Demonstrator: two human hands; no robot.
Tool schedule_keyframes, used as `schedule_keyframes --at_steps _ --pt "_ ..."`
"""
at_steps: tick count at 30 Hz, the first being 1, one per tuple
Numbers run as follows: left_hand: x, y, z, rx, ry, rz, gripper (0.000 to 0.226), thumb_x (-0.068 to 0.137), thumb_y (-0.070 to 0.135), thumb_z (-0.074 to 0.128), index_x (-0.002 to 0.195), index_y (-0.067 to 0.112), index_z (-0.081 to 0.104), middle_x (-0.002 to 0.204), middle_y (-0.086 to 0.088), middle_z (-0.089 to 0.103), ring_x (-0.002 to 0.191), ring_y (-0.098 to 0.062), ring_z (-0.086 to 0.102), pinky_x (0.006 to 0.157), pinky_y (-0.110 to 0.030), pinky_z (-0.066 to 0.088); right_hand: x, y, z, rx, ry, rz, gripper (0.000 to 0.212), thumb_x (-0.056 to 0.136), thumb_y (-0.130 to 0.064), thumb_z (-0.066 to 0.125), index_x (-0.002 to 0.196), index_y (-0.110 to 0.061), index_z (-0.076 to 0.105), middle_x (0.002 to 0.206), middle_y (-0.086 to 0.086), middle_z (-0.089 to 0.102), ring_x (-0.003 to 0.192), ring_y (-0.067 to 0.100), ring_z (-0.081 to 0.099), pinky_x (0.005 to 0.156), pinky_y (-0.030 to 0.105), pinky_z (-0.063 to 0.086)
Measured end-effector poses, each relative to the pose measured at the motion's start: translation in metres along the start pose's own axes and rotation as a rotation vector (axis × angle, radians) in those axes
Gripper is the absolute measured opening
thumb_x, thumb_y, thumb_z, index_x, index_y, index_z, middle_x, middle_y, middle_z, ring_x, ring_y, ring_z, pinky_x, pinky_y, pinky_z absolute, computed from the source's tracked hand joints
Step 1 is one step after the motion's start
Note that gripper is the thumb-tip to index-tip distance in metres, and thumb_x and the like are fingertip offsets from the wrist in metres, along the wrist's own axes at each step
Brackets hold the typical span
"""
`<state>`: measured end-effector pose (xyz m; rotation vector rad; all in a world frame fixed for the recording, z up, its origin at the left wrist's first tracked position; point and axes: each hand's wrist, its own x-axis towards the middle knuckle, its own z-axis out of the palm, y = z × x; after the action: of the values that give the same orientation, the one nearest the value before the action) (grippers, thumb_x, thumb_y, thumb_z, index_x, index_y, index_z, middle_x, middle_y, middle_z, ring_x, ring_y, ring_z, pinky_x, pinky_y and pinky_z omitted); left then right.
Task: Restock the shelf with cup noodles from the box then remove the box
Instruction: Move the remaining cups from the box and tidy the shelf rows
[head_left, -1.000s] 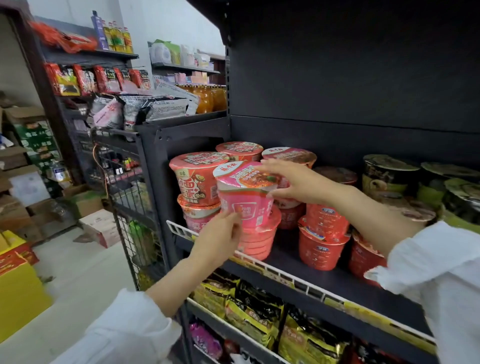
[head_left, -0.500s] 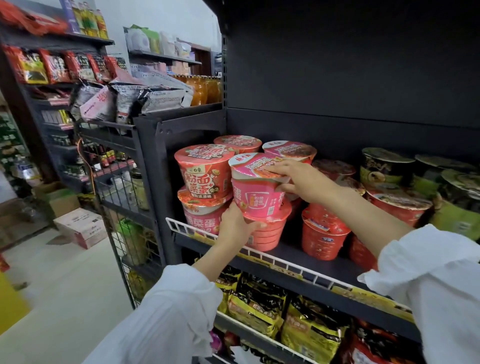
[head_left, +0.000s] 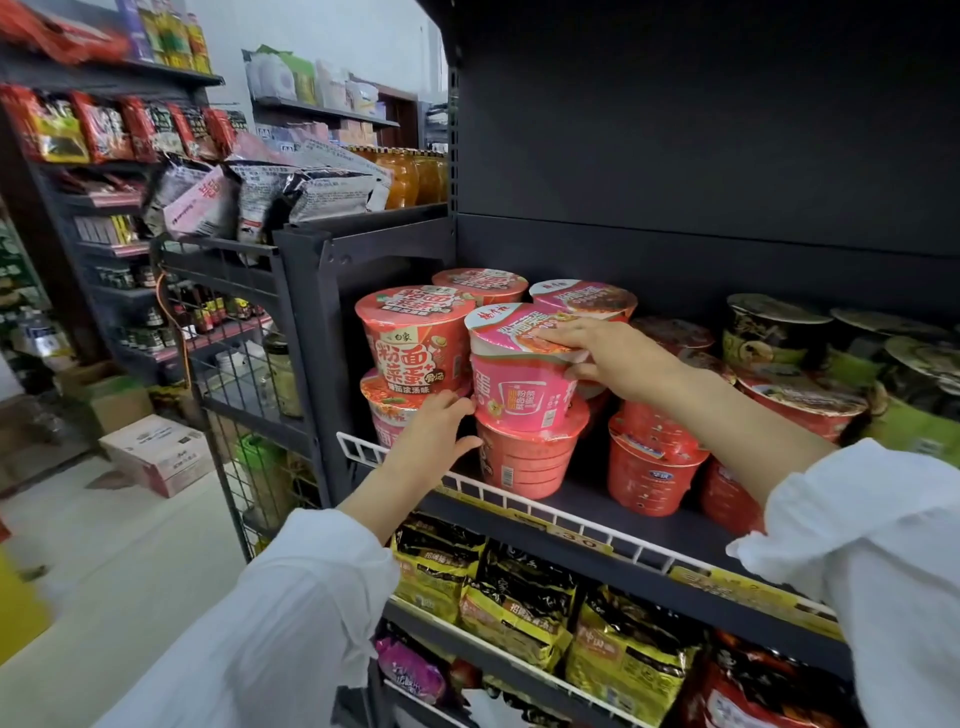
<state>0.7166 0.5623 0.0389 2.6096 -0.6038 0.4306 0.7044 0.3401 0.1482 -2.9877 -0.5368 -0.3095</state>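
A pink cup noodle (head_left: 519, 395) stands on top of an orange-red cup (head_left: 524, 462) at the front of the dark shelf (head_left: 587, 501). My right hand (head_left: 608, 353) grips the pink cup from above, fingers across its lid and thumb under the rim. My left hand (head_left: 431, 441) reaches in from the lower left. Its fingertips touch the pink cup's base where it meets the lower cup. A two-high stack of red cups (head_left: 415, 343) stands just left of it, with more pink-lidded cups (head_left: 582, 299) behind.
Red cups (head_left: 649, 467) and dark green-black cups (head_left: 774, 332) fill the shelf to the right. A white wire rail (head_left: 519, 501) lines the shelf front. Yellow noodle packets (head_left: 519, 597) sit below. A white-pink carton (head_left: 156, 454) and cardboard boxes lie on the floor at left.
The pink cup has moved back and down onto the orange-red cup. My left hand slid from under its base to its lower left side. My view has moved closer to the shelf.
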Motion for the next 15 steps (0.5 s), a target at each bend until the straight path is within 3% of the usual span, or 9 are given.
schedule_keyframes --at_steps 4,9,12,15 --pt "0.006 0.003 0.0 0.075 0.009 0.085 0.035 0.091 0.037 0.057 0.112 0.009 0.058 0.122 -0.003 0.053 0.113 -0.019 0.045 0.095 -0.028 0.04 -0.002 -0.007 -0.005 -0.075 0.003 0.017 0.058 0.09 -0.024 0.06 0.143 -0.034 0.037 0.143 0.002 0.044 0.132 0.022 0.041 0.104 0.039 0.04" --pt "0.001 0.007 0.004 0.182 0.088 0.155 0.044 0.091 0.044 0.053 0.116 0.008 0.056 0.123 -0.005 0.056 0.12 -0.022 0.049 0.094 -0.027 0.039 -0.002 -0.025 -0.013 -0.367 0.025 0.029 0.059 0.089 -0.046 0.054 0.144 -0.037 0.033 0.125 0.008 0.049 0.118 0.026 0.048 0.091 0.039 0.044" --pt "-0.007 0.012 0.008 0.242 0.168 0.176 0.043 0.09 0.048 0.052 0.111 0.01 0.055 0.112 -0.002 0.055 0.101 -0.019 0.054 0.077 -0.022 0.036 0.003 -0.041 -0.011 -0.416 0.08 0.036 0.058 0.086 -0.055 0.053 0.138 -0.031 0.045 0.119 0.011 0.052 0.116 0.028 0.048 0.09 0.038 0.04" --pt "-0.011 0.014 0.005 0.152 0.17 0.169 0.041 0.089 0.044 0.057 0.111 0.011 0.054 0.112 0.0 0.051 0.105 -0.018 0.049 0.085 -0.024 0.039 0.01 -0.052 -0.007 -0.412 0.116 0.045 0.054 0.084 -0.057 0.055 0.122 -0.018 0.058 0.116 0.014 0.052 0.114 0.029 0.046 0.091 0.038 0.039"
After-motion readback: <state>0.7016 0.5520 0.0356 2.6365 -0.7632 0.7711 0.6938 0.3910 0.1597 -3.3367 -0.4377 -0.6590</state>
